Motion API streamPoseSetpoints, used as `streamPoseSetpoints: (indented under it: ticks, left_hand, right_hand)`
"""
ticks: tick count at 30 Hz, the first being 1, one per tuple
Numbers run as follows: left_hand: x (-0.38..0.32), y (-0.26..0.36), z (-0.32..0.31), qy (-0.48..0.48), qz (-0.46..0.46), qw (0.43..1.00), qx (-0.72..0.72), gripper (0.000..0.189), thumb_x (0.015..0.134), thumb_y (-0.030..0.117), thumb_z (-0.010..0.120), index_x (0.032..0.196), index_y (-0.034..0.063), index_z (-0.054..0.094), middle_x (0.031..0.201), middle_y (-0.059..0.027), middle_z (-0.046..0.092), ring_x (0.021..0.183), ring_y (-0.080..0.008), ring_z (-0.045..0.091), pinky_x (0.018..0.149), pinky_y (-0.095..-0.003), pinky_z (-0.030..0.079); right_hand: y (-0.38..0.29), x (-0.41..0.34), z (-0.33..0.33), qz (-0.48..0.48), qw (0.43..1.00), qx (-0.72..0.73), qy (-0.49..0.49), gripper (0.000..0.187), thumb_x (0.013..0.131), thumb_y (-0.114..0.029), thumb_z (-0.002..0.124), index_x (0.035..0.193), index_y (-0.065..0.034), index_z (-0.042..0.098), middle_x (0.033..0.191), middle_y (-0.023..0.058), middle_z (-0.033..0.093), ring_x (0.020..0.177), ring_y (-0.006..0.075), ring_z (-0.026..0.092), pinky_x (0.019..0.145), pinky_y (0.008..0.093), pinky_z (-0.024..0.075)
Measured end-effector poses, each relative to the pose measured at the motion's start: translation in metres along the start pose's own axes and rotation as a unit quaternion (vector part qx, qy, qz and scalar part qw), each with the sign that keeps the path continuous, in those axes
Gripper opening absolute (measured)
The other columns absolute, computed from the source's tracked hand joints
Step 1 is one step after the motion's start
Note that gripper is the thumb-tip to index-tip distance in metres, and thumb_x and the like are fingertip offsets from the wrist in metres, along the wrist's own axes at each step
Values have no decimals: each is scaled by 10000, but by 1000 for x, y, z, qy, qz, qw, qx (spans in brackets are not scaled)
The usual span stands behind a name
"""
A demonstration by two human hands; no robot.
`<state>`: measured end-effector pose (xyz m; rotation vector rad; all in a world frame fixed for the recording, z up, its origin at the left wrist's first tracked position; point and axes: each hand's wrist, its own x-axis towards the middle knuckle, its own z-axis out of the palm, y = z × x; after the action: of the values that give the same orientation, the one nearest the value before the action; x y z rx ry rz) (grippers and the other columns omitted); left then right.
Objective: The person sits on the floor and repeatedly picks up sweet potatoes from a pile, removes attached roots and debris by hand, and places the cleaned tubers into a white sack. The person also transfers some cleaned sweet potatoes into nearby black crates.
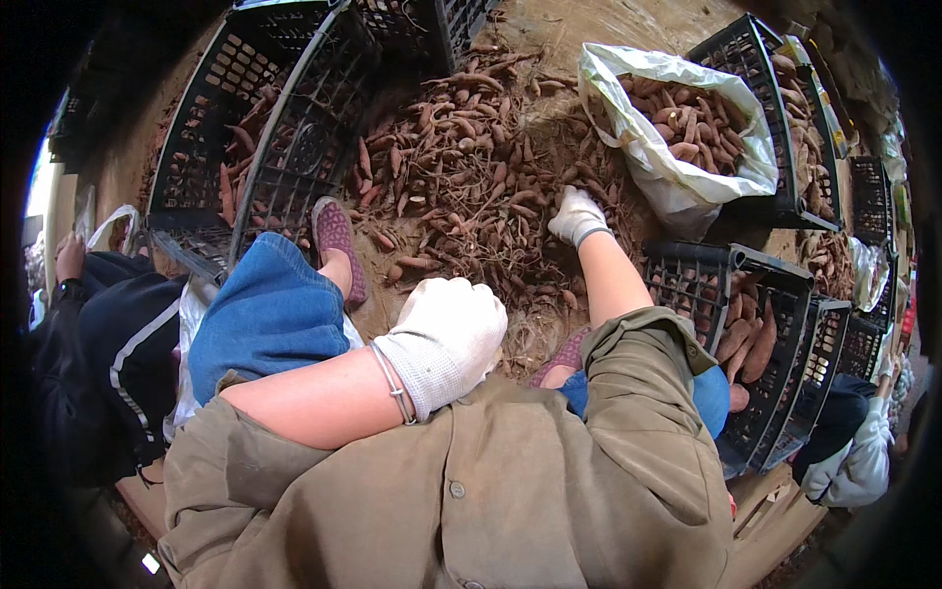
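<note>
My left hand (450,335), in a white knit glove, is curled in front of my lap with its back towards me. Its palm side is hidden, so I cannot see whether anything is in it. My right hand (579,216), gloved as well, reaches down to the right side of a heap of sweet potatoes (471,177) on the floor. Its fingertips are lost among the roots, and a grip on any one is not visible. Stringy rootlets (493,250) tangle through the heap. Beyond my right hand stands a white plastic sack (666,184) with sweet potatoes in it.
Black plastic crates (287,140) with sweet potatoes stand at the left. More crates (780,368) sit by my right knee, and another crate (802,132) is behind the sack. A person in dark clothes (110,346) is at far left, and a light sleeve (857,460) shows at far right.
</note>
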<state>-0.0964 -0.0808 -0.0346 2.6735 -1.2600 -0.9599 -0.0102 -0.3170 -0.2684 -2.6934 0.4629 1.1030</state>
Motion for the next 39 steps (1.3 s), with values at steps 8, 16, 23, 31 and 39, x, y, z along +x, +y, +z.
streamPoseSetpoints:
  ticks: [8,16,23,31,39]
  left_hand:
    - [4,3,-1,-38,-10,999,-16,407,825,397,617,997,29,622,884,-95,621,844,-251,619,698,-409,491]
    - [-6,-2,-16,-29,-19,998,-46,384,827,372,607,956,12,638,899,-149,652,848,-294,649,715,-427,519]
    - [0,-37,-56,106,-120,986,-54,357,831,366,649,932,26,615,907,-175,650,879,-343,652,763,-445,514]
    - [33,-59,-51,222,-82,804,-545,642,907,306,637,1396,-32,393,1090,-151,651,980,-178,648,809,-270,518]
    - [21,-35,-53,136,18,502,-854,349,943,113,609,1272,60,505,1054,-104,656,868,-199,699,764,-303,586]
  right_hand:
    - [13,4,20,48,992,97,-70,785,727,-145,679,1421,-28,332,1253,202,588,1191,300,571,983,340,454]
    - [58,-8,17,-58,701,706,-84,845,747,94,615,1485,-4,216,1520,70,355,1322,156,443,980,280,436]
    - [14,-92,-69,-251,698,651,-160,772,730,132,674,1418,-122,430,1316,-18,478,1179,100,489,926,248,452]
    - [-57,-192,-120,-408,756,498,-115,532,739,70,734,1225,-20,535,1103,7,616,1037,87,565,904,246,473]
    - [-14,-225,-120,-358,877,309,76,803,703,-244,814,1364,27,445,948,135,659,852,161,629,786,287,508]
